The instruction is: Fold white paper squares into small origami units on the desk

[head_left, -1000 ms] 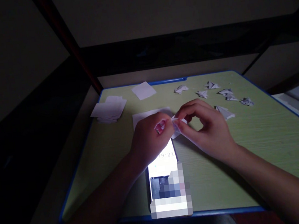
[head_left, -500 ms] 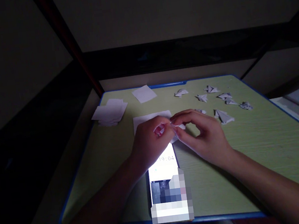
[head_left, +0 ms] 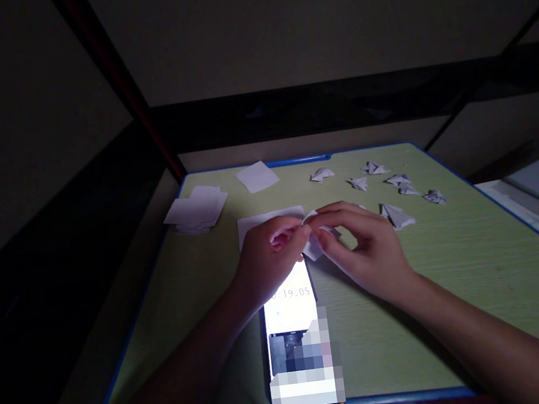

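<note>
My left hand (head_left: 269, 258) and my right hand (head_left: 366, 246) meet over the middle of a green table (head_left: 479, 268), both pinching a small folded white paper piece (head_left: 312, 244). The fingers of each hand are closed on its edges. A lit phone (head_left: 292, 330) lies flat on the table just below my hands, its screen glowing. A flat white sheet (head_left: 262, 221) lies under and behind my left hand.
Several small folded paper figures (head_left: 396, 214) lie scattered at the back right of the table. A stack of white paper squares (head_left: 196, 209) sits at the back left, and one single square (head_left: 256, 176) lies near the far edge. The room is dark.
My hands have stayed together on the paper piece, with the fingers shifting slightly as they work it. The view has tilted a little, so the table sits lower in the picture.
</note>
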Tool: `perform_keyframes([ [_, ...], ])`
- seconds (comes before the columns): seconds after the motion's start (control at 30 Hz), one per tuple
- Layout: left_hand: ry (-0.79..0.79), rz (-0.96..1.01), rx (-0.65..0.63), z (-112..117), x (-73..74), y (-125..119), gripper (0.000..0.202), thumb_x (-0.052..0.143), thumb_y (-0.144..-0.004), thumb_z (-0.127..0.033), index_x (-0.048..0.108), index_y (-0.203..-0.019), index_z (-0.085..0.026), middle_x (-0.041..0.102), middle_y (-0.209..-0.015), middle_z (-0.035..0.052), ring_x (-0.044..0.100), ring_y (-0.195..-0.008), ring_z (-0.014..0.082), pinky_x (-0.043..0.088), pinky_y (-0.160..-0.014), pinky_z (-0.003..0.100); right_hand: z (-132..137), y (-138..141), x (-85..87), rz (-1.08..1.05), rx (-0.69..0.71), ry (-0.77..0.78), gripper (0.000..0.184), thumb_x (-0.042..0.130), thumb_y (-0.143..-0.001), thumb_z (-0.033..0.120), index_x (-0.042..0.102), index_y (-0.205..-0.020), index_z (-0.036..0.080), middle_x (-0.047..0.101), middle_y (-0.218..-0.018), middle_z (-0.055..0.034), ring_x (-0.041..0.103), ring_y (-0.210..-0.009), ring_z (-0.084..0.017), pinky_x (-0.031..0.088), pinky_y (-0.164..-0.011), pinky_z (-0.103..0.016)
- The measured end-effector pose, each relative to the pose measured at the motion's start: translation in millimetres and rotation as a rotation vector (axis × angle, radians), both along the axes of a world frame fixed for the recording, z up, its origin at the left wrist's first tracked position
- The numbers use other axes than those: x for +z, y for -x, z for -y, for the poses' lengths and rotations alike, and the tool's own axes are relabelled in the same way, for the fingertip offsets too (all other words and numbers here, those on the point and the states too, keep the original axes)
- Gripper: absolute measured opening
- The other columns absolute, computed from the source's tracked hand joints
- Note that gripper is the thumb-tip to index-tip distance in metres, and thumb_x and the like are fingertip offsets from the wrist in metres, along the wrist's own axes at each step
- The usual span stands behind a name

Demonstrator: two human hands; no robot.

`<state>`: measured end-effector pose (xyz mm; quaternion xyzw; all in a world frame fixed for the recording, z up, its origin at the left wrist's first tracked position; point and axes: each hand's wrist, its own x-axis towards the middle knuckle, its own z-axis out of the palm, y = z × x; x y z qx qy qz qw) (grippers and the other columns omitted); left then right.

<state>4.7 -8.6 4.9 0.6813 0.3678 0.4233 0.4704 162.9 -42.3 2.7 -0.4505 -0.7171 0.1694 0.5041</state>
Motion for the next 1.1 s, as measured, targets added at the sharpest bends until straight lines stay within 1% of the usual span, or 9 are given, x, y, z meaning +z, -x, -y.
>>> perform_keyframes([
  [0.07, -0.016, -0.019, 0.006, -1, -2.4, 0, 0.012, 0.057, -0.081, -0.023, 0.064, -0.078, -0.015, 0.064, -0.061, 0.0004, 0.059, -0.05, 0.0084, 0.048, -0.046, 0.017, -2, 1, -1.4, -0.168, -0.011, 0.093, 0.01, 0.061, -0.082, 0.015, 0.062, -0.089, 0.021, 0.067, -0.086, -0.0031, 0.062, -0.079, -0.015, 0.049, -0.071, -0.03],
  [0.13, -0.038, -0.043, 0.018, -2, -4.9, -1, 0.011, 0.057, -0.081, -0.023, 0.065, -0.078, -0.015, 0.064, -0.061, -0.0002, 0.058, -0.05, 0.0079, 0.048, -0.047, 0.017, -4, 2, -2.1, -0.341, -0.008, 0.185, 0.016, 0.064, -0.079, 0.016, 0.06, -0.093, 0.021, 0.066, -0.082, -0.0013, 0.061, -0.073, -0.014, 0.049, -0.066, -0.028],
  [0.23, -0.071, -0.064, 0.034, -2, -7.6, 0, 0.01, 0.06, -0.081, -0.024, 0.065, -0.078, -0.015, 0.065, -0.064, -0.0002, 0.059, -0.053, 0.008, 0.047, -0.047, 0.016, -8, 1, -0.9, -0.467, 0.036, 0.33, 0.022, 0.067, -0.075, 0.02, 0.061, -0.096, 0.019, 0.065, -0.074, 0.0004, 0.06, -0.065, -0.013, 0.049, -0.06, -0.027],
  [0.3, -0.094, -0.069, 0.039, -2, -8.2, 0, 0.01, 0.059, -0.082, -0.023, 0.065, -0.077, -0.016, 0.066, -0.064, 0.0001, 0.059, -0.054, 0.008, 0.047, -0.047, 0.015, -8, 0, 0.8, -0.452, 0.067, 0.414, 0.017, 0.068, -0.074, 0.024, 0.064, -0.09, 0.017, 0.067, -0.072, -0.001, 0.06, -0.063, -0.013, 0.048, -0.058, -0.027],
  [0.4, -0.101, -0.069, 0.05, -2, -7.1, 1, 0.01, 0.059, -0.082, -0.022, 0.064, -0.076, -0.016, 0.064, -0.062, -0.0001, 0.058, -0.053, 0.0079, 0.046, -0.046, 0.016, -8, -3, 2.9, -0.387, 0.089, 0.466, 0.012, 0.068, -0.075, 0.027, 0.067, -0.077, 0.016, 0.071, -0.073, -0.0036, 0.061, -0.063, -0.014, 0.048, -0.058, -0.027],
  [0.63, -0.074, -0.066, 0.027, -4, -4.9, 3, 0.012, 0.06, -0.081, -0.023, 0.062, -0.071, -0.016, 0.06, -0.056, -0.0017, 0.058, -0.051, 0.0078, 0.045, -0.046, 0.017, -9, -5, 3.3, -0.413, 0.129, 0.523, 0.011, 0.071, -0.073, 0.027, 0.072, -0.077, 0.016, 0.071, -0.071, -0.0022, 0.06, -0.059, -0.012, 0.047, -0.054, -0.026],
  [0.87, -0.143, -0.059, 0.109, -7, -14.4, 2, 0.006, 0.063, -0.077, -0.023, 0.063, -0.076, -0.016, 0.066, -0.069, 0.0021, 0.058, -0.059, 0.0102, 0.049, -0.051, 0.021, -10, -5, 4.1, -0.399, 0.111, 0.565, 0.011, 0.071, -0.072, 0.027, 0.07, -0.075, 0.016, 0.068, -0.068, -0.0017, 0.058, -0.059, -0.012, 0.045, -0.053, -0.026],
  [0.97, -0.142, -0.062, 0.107, -7, -12.0, 1, 0.005, 0.062, -0.075, -0.021, 0.064, -0.076, -0.016, 0.066, -0.068, 0.0019, 0.058, -0.059, 0.0101, 0.048, -0.051, 0.021, -10, -6, 4.4, -0.394, 0.13, 0.587, 0.014, 0.071, -0.072, 0.03, 0.071, -0.075, 0.016, 0.068, -0.068, -0.0018, 0.058, -0.06, -0.012, 0.044, -0.054, -0.026],
  [1.1, -0.085, 0.016, 0.143, -7, -5.7, 1, 0.006, 0.061, -0.073, -0.021, 0.06, -0.068, -0.016, 0.062, -0.062, -0.0001, 0.057, -0.055, 0.0096, 0.047, -0.046, 0.019, -12, -10, 0.8, -0.41, 0.161, 0.569, 0.022, 0.064, -0.081, 0.037, 0.07, -0.071, 0.018, 0.062, -0.064, 0.0002, 0.054, -0.061, -0.012, 0.042, -0.059, -0.026],
])
